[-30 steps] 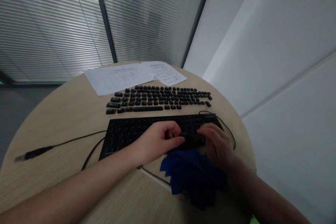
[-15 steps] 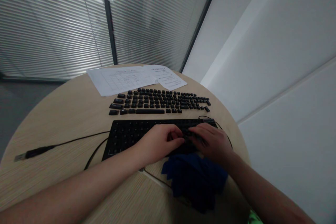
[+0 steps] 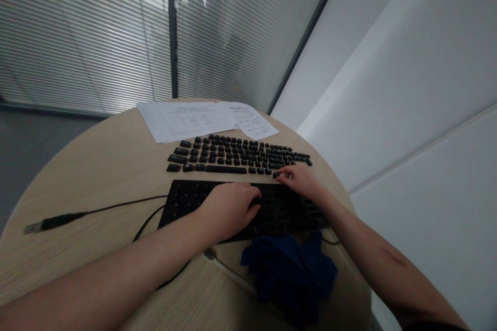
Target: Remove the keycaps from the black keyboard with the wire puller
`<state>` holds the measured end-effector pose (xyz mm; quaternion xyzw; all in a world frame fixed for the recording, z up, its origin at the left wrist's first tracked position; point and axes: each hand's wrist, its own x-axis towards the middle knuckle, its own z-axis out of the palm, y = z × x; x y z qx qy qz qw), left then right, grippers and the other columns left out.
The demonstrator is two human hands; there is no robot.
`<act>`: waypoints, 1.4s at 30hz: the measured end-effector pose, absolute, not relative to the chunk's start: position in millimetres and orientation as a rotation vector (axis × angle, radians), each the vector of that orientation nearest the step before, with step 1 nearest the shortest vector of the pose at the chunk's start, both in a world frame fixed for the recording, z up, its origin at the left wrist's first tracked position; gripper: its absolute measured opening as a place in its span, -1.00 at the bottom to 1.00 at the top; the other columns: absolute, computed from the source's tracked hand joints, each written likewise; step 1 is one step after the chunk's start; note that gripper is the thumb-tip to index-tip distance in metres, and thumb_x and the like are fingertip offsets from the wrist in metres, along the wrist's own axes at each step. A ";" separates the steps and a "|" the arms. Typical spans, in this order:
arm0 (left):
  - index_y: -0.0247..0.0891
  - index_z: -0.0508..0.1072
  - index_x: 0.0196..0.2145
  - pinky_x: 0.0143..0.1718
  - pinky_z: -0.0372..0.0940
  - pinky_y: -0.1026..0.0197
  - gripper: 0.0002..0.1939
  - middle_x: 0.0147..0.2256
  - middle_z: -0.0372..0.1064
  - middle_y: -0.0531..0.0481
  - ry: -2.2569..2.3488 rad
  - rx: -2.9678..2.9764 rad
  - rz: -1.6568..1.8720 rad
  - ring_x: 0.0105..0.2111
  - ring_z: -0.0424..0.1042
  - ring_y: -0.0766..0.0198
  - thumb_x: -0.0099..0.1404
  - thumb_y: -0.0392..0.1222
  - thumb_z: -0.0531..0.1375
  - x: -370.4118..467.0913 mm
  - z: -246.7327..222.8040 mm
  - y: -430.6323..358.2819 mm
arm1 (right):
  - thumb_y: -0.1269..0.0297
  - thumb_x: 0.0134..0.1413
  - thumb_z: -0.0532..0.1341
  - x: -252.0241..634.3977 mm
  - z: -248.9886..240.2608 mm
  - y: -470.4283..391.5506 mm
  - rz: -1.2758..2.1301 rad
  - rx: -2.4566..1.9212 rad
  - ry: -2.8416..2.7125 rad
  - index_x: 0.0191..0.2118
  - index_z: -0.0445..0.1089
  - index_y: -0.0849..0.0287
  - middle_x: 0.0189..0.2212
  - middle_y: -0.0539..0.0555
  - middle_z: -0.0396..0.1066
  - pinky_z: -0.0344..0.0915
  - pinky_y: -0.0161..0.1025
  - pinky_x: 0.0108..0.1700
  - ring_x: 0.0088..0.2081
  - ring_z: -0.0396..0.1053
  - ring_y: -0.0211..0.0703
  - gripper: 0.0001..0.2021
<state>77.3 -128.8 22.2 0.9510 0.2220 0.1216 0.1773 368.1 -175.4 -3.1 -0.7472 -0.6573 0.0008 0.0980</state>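
A black keyboard base (image 3: 194,194) with its keycaps off lies across the table in front of me. My left hand (image 3: 231,209) rests over its middle, fingers curled towards the thumb; what they hold, if anything, I cannot make out. Past the base's far edge, my right hand (image 3: 301,180) pinches a black keycap (image 3: 276,175) at the right end of the nearest row of loose keycaps. That row includes the long space bar (image 3: 225,169). The other loose keycaps (image 3: 221,154) lie in rows beyond it.
A crumpled blue cloth (image 3: 289,274) lies at the base's near edge, beside a white-handled brush (image 3: 233,275). A USB plug (image 3: 54,222) on a black cable lies left. Printed papers (image 3: 186,119) lie at the table's far side. A white wall (image 3: 419,114) stands right.
My right hand has moved from over the keyboard base away from me, to the nearest row of loose keycaps. My left hand stays over the base. The view has shifted slightly.
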 end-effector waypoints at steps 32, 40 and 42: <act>-0.20 0.66 -0.08 -0.06 0.48 -0.05 -0.78 -0.15 0.62 -0.11 0.576 2.799 0.347 -0.11 0.59 -0.05 0.45 -0.15 0.22 75.4 26.0 -118.6 | -0.07 0.42 0.12 378.7 27.6 -236.6 -0.012 -1.534 -1.232 -0.13 0.61 0.11 -0.33 0.09 0.58 0.47 -0.11 -0.25 -0.39 0.48 -0.11 -0.58; -0.24 0.55 0.18 0.27 0.31 -0.20 -0.51 0.21 0.44 -0.28 0.434 2.946 0.354 0.22 0.41 -0.18 0.32 -0.09 0.36 74.6 1.0 -123.3 | -0.31 0.33 0.14 374.7 31.2 -301.0 0.447 -1.113 -0.973 -0.41 0.52 0.08 -0.80 -0.17 -0.02 0.50 -0.12 -0.37 -0.68 0.18 -0.22 -0.43; -0.25 0.50 0.24 0.31 0.25 -0.25 -0.44 0.29 0.36 -0.33 0.458 2.971 0.344 0.30 0.33 -0.22 0.33 -0.05 0.35 74.2 -4.5 -124.4 | -0.29 0.26 0.25 377.3 28.7 -304.9 0.561 -1.135 -1.001 -0.36 0.48 0.07 -0.76 -0.17 0.11 0.47 -0.15 -0.41 -0.67 0.23 -0.23 -0.51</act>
